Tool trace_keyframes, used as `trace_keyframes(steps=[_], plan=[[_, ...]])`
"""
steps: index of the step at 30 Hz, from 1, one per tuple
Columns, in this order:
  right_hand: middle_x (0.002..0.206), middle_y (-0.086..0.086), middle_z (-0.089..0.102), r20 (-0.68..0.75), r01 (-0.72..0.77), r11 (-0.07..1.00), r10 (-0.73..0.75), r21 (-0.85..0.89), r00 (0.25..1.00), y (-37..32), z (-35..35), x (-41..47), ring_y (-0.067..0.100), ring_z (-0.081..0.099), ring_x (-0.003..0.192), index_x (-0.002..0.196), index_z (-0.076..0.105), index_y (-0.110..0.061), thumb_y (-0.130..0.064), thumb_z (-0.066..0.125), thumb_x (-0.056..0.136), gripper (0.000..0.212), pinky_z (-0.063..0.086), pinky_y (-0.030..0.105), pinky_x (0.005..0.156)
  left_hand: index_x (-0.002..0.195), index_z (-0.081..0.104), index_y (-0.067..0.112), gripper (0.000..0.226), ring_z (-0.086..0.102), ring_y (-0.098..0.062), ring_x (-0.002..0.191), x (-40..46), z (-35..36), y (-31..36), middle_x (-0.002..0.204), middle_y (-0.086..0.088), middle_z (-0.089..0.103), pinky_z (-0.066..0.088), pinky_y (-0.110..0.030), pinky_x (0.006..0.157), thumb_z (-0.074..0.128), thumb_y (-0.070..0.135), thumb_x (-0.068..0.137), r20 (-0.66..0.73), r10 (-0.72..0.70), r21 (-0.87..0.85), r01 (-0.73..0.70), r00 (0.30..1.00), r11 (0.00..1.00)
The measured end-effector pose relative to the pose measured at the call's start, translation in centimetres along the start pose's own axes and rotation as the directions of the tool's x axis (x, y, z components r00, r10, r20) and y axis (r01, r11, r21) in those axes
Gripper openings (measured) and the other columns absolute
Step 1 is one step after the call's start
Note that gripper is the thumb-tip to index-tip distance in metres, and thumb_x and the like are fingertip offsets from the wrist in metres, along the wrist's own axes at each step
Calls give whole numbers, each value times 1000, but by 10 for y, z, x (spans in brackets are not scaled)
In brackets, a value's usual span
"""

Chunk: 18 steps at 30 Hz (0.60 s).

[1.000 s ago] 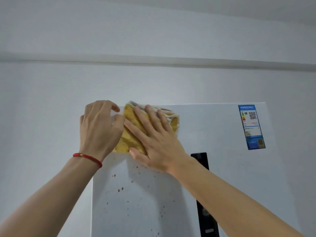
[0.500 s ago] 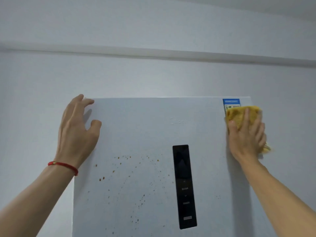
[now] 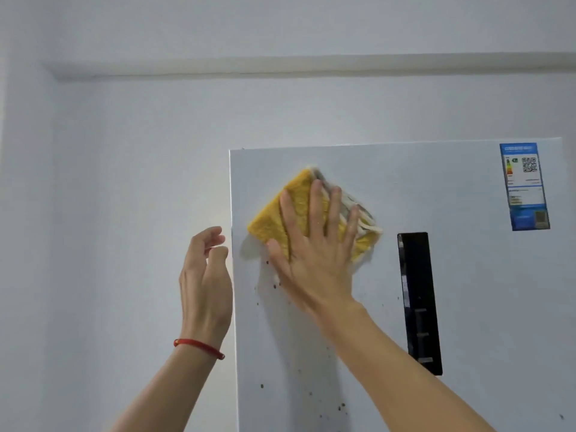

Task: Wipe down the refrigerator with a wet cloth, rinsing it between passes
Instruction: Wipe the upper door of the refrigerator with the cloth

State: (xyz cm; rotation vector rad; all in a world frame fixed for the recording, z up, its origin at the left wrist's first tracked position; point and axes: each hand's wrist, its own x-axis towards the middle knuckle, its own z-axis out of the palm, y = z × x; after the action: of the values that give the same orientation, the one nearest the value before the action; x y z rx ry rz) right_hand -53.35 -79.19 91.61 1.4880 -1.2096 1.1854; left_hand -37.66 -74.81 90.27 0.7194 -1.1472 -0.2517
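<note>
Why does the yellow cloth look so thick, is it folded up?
Folded. The yellow cloth shows stacked layered edges beside the flat right hand pressing it to the refrigerator.

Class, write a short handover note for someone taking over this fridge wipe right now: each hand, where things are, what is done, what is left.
Right hand: flat, fingers spread, pressing the yellow cloth against the upper left of the refrigerator door.
Left hand: open and empty, beside the door's left edge; contact unclear.
Done: the strip along the top of the door looks free of specks.
Left: brown specks remain below the cloth and lower down; wipe them, around the black control panel too. No sink in view for rinsing.
</note>
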Motion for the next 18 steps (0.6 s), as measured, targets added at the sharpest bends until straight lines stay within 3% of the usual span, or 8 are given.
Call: trace_keyframes(steps=[2, 5, 8, 10, 13, 16, 18], plan=[[172, 11, 5, 16, 135, 991, -135, -5, 991, -37, 8, 1, 43, -3, 157, 164, 22, -29, -56, 30, 105, 65, 6, 68, 121, 116, 66, 28, 30, 62, -5, 107, 1, -5, -1, 108, 16, 69, 51, -42, 98, 46, 29, 93, -8, -23, -35, 23, 1000, 999], [173, 5, 11, 68, 366, 931, -364, -9, 929, -56, 11, -7, 37, -1, 159, 162, 28, -31, -50, 37, 105, 61, 8, 64, 122, 116, 64, 25, 27, 63, 7, 86, 1, -9, -3, 102, 13, 69, 52, -31, 82, 44, 22, 98, -34, -66, -53, 64, 997, 997], [173, -1, 7, 101, 484, 875, -479, -22, 872, -25, 0, -22, 31, -2, 160, 164, 19, -32, -51, 39, 102, 68, 8, 62, 124, 121, 63, 28, 34, 62, -8, 108, -7, -13, -9, 118, 10, 66, 51, -34, 91, 45, 28, 92, -14, -67, -11, 67, 998, 998], [173, -1, 5, 91, 385, 921, -380, -49, 920, 12, -7, -28, 31, -1, 160, 164, 15, -33, -53, 38, 100, 71, 10, 63, 123, 124, 62, 26, 34, 59, -8, 111, -11, -16, -9, 121, 10, 65, 48, -27, 91, 47, 17, 95, 5, 8, 55, -8, 1000, 998], [173, 4, -5, 50, 19, 999, -16, -51, 999, 64, -15, -30, 34, -7, 159, 165, 6, -33, -54, 29, 98, 74, 6, 67, 122, 127, 61, 23, 39, 58, -7, 113, -13, -23, -1, 127, 12, 63, 42, -16, 83, 47, 4, 97, 74, 101, 157, -112, 992, 981], [173, 2, -12, 45, -374, 923, 371, 89, 927, 64, -19, -18, 34, -16, 157, 164, -2, -33, -43, 29, 91, 80, -4, 67, 122, 133, 57, 27, 43, 56, -1, 117, -15, -28, 9, 128, 19, 60, 41, -12, 82, 48, 5, 97, 166, 100, 172, -129, 981, 977], [173, 0, -10, 43, -340, 935, 337, 98, 941, 25, -16, -13, 34, -16, 157, 165, 2, -33, -42, 34, 87, 84, -5, 66, 122, 135, 56, 31, 45, 55, 2, 118, -19, -31, 12, 127, 22, 59, 40, -10, 80, 48, 7, 98, 208, 78, 164, -113, 975, 980]])
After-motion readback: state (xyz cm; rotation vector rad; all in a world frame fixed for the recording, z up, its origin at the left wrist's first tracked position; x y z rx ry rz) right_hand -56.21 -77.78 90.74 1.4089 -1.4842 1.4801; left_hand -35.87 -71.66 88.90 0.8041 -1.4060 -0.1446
